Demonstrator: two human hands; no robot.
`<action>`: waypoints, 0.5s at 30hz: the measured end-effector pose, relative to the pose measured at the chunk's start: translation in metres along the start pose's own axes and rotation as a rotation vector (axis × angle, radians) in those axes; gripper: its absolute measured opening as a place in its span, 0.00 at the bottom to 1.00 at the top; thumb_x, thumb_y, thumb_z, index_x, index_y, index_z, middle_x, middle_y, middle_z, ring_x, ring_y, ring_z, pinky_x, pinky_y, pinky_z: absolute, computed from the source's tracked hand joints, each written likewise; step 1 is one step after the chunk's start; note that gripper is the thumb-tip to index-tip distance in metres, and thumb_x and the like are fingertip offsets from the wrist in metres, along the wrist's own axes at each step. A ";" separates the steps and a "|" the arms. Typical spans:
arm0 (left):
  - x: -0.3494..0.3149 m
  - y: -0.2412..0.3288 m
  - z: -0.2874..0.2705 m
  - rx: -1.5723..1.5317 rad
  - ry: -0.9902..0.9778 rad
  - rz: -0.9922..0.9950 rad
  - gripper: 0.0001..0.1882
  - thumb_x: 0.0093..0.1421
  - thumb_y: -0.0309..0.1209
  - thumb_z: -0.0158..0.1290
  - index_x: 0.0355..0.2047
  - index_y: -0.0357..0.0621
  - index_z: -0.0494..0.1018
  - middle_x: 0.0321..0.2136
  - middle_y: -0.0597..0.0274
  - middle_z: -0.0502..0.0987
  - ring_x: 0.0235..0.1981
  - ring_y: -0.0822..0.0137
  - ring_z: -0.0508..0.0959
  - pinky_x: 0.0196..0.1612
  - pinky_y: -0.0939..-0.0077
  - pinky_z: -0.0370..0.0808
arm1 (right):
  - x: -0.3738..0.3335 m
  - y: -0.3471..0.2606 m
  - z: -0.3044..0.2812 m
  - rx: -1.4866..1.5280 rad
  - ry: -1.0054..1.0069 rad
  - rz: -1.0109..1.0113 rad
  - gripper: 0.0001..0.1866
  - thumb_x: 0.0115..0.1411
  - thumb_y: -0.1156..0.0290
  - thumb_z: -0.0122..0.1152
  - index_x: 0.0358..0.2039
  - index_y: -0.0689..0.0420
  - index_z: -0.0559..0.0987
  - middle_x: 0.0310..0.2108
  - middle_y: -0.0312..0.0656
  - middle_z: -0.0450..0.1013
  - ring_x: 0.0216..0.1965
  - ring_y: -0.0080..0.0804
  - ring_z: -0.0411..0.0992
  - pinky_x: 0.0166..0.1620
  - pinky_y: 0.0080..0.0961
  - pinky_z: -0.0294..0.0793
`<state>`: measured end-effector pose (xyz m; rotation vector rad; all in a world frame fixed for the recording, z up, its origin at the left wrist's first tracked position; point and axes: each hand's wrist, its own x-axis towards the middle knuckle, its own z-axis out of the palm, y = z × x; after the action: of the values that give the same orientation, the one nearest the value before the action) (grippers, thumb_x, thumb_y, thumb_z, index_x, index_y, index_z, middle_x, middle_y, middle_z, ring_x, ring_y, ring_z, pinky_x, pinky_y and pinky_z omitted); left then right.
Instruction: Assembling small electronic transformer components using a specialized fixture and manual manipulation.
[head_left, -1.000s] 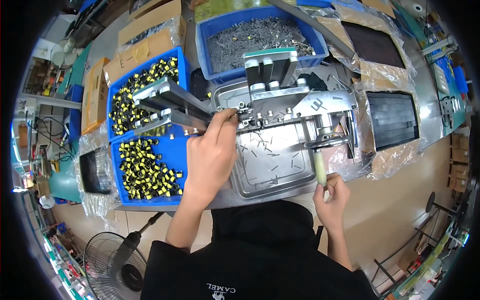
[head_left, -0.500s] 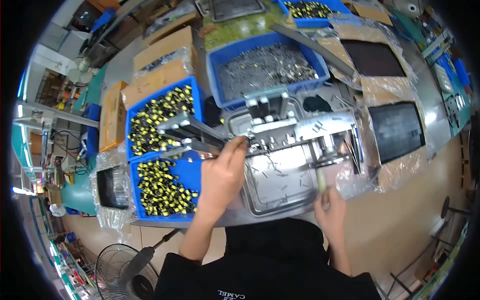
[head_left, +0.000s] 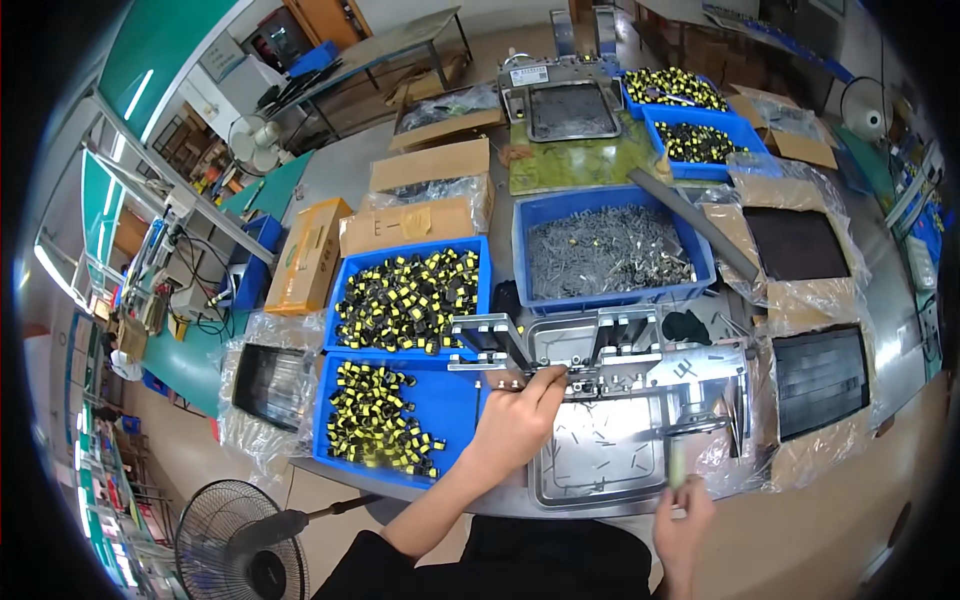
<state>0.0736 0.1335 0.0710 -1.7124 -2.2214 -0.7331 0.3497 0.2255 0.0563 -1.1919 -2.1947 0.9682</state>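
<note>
A metal bench fixture (head_left: 700, 367) with a row of small clamps and posts stands at the table's front. My left hand (head_left: 518, 425) reaches to its middle, fingertips pinched together at the clamp row; whatever is between them is too small to make out. At the fixture's right side a lever with a pale green handle (head_left: 677, 465) hangs down. My right hand (head_left: 684, 520), slightly blurred, has its fingers closed round the lower end of that handle. Beneath the fixture lies a shallow metal tray (head_left: 600, 492) with thin dark strips scattered in it.
Left of the fixture, two blue bins (head_left: 484, 300) hold black-and-yellow parts. Behind it, another blue bin (head_left: 530, 293) contains small metal pieces, with a grey bar (head_left: 695, 222) across its corner. Plastic-wrapped cartons (head_left: 820, 385) line the right. A fan (head_left: 245, 545) stands at lower left.
The view has tilted upward, so the table sits lower and more of the far end shows. Both hands keep their places, the left at the clamp row, the right at the lever handle.
</note>
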 end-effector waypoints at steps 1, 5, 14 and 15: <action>0.000 0.000 -0.002 -0.002 0.000 -0.004 0.12 0.52 0.19 0.57 0.38 0.36 0.78 0.44 0.58 0.82 0.24 0.58 0.83 0.25 0.69 0.79 | -0.001 0.004 -0.004 -0.030 0.115 0.055 0.13 0.58 0.79 0.59 0.25 0.59 0.62 0.21 0.47 0.63 0.23 0.40 0.66 0.31 0.35 0.67; 0.001 0.001 -0.002 -0.005 0.014 0.006 0.12 0.52 0.19 0.57 0.38 0.36 0.78 0.43 0.58 0.82 0.24 0.58 0.83 0.25 0.69 0.80 | 0.017 0.038 -0.005 -0.080 0.269 0.192 0.13 0.58 0.78 0.60 0.26 0.60 0.63 0.20 0.47 0.62 0.22 0.40 0.65 0.30 0.38 0.67; 0.000 0.004 -0.007 -0.009 -0.027 -0.032 0.08 0.54 0.20 0.58 0.36 0.37 0.78 0.41 0.59 0.82 0.25 0.58 0.83 0.27 0.68 0.80 | 0.007 0.015 -0.010 -0.012 0.143 -0.014 0.13 0.55 0.79 0.62 0.24 0.61 0.65 0.18 0.48 0.65 0.19 0.46 0.65 0.27 0.37 0.66; 0.001 0.004 -0.007 -0.003 -0.016 -0.028 0.07 0.55 0.20 0.58 0.36 0.38 0.78 0.40 0.59 0.82 0.26 0.57 0.83 0.28 0.68 0.80 | 0.012 0.024 -0.010 -0.034 0.233 0.083 0.13 0.55 0.78 0.63 0.25 0.60 0.65 0.18 0.46 0.63 0.20 0.41 0.65 0.27 0.36 0.66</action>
<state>0.0770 0.1314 0.0779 -1.6979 -2.2601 -0.7325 0.3628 0.2489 0.0450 -1.3483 -1.9992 0.7826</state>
